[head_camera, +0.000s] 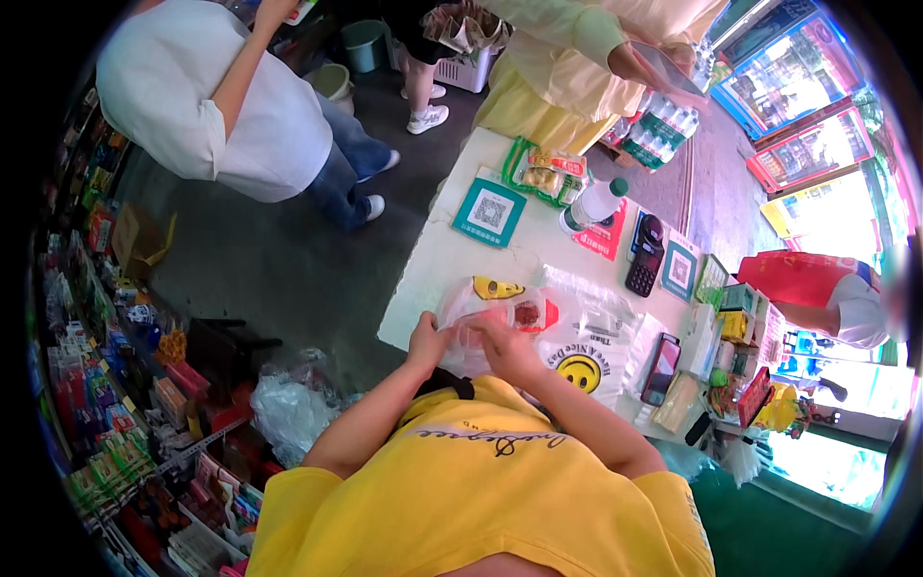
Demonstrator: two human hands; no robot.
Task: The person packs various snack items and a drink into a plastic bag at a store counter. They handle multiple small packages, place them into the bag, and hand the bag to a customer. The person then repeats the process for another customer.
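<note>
In front of my body, a thin white plastic carrier bag point(470, 297) with a yellow smiley print rests on the counter's near left end. My left hand point(428, 345) pinches the bag's edge between thumb and fingers. The fingers of my right hand point(510, 353) grip the bag a little to the right. Through the film shows a red-and-clear package point(535, 315); its exact kind is blurred. Flat smiley-printed plastic bags point(583, 372) lie just right of my right hand.
On the white counter point(418, 288) are a bottle point(595, 205), packaged food point(551, 175), a handheld payment terminal point(645, 256), printed-code signs point(490, 212) and a phone point(660, 369). Small boxed goods point(735, 324) crowd its right end. People stand around it; stocked shelves point(94, 404) line the left.
</note>
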